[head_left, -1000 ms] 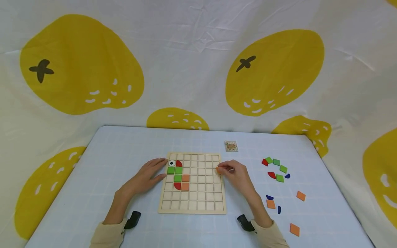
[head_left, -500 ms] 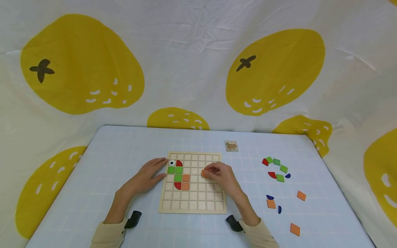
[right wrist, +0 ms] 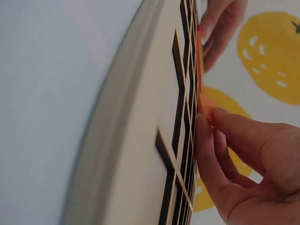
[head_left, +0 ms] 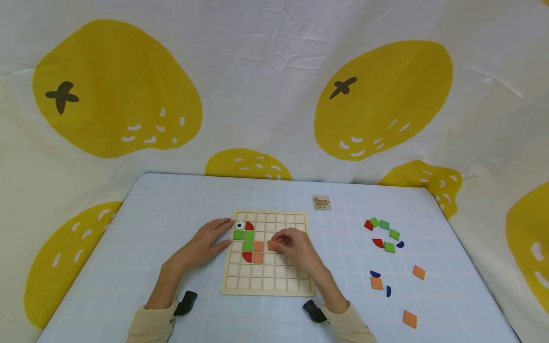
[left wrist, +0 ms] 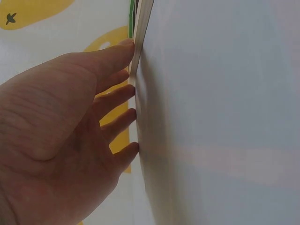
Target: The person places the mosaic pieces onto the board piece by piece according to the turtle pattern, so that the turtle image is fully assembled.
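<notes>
Three green squares (head_left: 249,235) lie in the left part of the wooden board (head_left: 268,293), together with two orange squares (head_left: 258,257), two red pieces with one round side (head_left: 249,226) and one white piece with a black eye (head_left: 240,225). The left hand (head_left: 201,245) touches the left edge of the board with its fingertips; its fingers are spread and rather straight, and it holds nothing. The right hand (head_left: 296,247) is over the board, apart from the left hand, and it pinches an orange tile (right wrist: 207,107) between thumb and fingers. This tile is just to the right of the upper orange square; whether it touches the board, I cannot tell. Beyond the far right corner of the board is a small picture card (head_left: 322,202). To the right of the board, on the table (head_left: 180,200), loose pieces are scattered: four green (head_left: 389,247), two red, three blue and three orange. Behind the board and the table is a white cloth (head_left: 257,95) with yellow fruit shapes (head_left: 381,100).
</notes>
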The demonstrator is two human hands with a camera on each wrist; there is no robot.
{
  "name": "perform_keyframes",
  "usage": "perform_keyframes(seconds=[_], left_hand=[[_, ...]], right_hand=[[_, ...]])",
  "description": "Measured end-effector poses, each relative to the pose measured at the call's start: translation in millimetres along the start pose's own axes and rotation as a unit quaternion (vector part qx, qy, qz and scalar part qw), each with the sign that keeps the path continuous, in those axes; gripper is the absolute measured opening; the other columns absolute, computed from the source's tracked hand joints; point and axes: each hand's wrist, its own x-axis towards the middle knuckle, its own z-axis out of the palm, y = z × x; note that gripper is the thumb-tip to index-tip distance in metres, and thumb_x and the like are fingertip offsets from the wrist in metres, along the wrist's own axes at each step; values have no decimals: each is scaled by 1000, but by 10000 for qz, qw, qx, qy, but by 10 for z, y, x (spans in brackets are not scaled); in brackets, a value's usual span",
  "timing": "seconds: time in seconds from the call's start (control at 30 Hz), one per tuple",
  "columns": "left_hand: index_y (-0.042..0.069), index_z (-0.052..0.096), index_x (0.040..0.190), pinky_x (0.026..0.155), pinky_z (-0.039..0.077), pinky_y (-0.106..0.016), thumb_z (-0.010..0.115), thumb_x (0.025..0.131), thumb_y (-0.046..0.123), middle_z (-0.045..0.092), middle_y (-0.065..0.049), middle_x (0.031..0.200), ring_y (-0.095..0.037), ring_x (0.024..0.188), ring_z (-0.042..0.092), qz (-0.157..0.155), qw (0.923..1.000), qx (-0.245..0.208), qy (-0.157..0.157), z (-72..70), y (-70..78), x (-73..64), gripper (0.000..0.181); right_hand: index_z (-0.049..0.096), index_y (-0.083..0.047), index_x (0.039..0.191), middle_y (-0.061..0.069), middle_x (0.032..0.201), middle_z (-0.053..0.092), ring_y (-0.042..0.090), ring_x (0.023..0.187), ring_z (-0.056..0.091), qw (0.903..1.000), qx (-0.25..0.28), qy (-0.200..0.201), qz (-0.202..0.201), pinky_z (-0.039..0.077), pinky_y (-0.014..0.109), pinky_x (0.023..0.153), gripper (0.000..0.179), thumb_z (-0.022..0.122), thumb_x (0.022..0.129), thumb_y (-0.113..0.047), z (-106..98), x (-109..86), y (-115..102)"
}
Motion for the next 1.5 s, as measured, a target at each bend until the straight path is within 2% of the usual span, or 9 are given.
perform_keyframes(seconds=[0.33, 0.57, 0.8, 1.07, 1.3, 1.5], left_hand=[[3, 44, 155, 118, 28, -62, 65, 103, 23, 44, -18, 157, -42, 147, 34, 83, 10000, -12, 13, -8, 53, 21, 59], [-2, 46, 152, 116, 30, -64, 66, 102, 18, 47, -22, 154, -45, 144, 38, 380, 9992, -13, 157, -3, 31, 29, 57], [0, 46, 153, 117, 30, -63, 66, 102, 20, 46, -21, 155, -44, 145, 37, 329, 9994, -13, 84, 21, -4, 47, 58], [0, 46, 153, 117, 30, -63, 66, 103, 21, 46, -21, 155, -44, 145, 37, 305, 9995, 59, 60, 26, -11, 40, 58], [1, 47, 152, 116, 30, -64, 66, 102, 21, 47, -21, 154, -45, 144, 37, 243, 9997, 40, 79, 5, -8, 20, 58], [1, 46, 153, 116, 30, -64, 66, 102, 21, 46, -21, 154, -45, 144, 37, 261, 9996, 96, 70, 10, -16, 13, 58]], right_hand=[[76, -2, 98, 4, 92, 70, 14, 82, 64, 9999, -92, -100, 23, 56, 23, 74, 6, 76, 92, -5, 5, -14, -45], [75, 0, 100, 6, 93, 70, 14, 81, 65, 9997, -112, -207, -21, 56, 24, 73, 7, 75, 94, -4, 12, -32, -77], [75, -2, 103, 7, 98, 65, 15, 83, 63, 9994, -258, -164, 167, 55, 26, 74, 10, 76, 93, -5, 16, -37, -97], [72, -1, 108, 8, 102, 66, 17, 86, 64, 9995, -222, -218, 108, 55, 26, 76, 15, 74, 95, -7, 0, -64, -83], [71, -2, 108, 7, 102, 67, 18, 88, 66, 9992, -349, -49, -187, 57, 27, 78, 12, 71, 97, -5, -95, -99, 2], [71, -2, 110, 6, 102, 67, 19, 90, 65, 9988, -456, 87, -149, 57, 28, 78, 13, 71, 97, -5, -260, -168, 70]])
